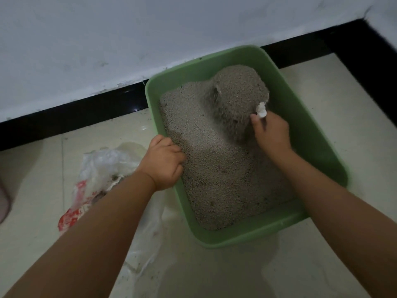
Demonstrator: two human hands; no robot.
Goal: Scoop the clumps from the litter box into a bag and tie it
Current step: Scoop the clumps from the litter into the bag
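A green litter box (285,97) full of grey litter (214,168) sits on the floor by the wall. My left hand (164,162) grips the box's left rim. My right hand (271,132) holds the white handle of a scoop (261,110). The scoop is raised over the far part of the box. It carries a heaped load of litter (238,93), with grains streaming down off it. A white plastic bag with red print (101,168) lies open on the floor left of the box, with some dark clumps inside, partly hidden by my left forearm.
A white wall (129,39) with a black skirting (75,112) runs behind the box. The floor is pale tile (322,265). A pinkish object (3,201) shows at the left edge.
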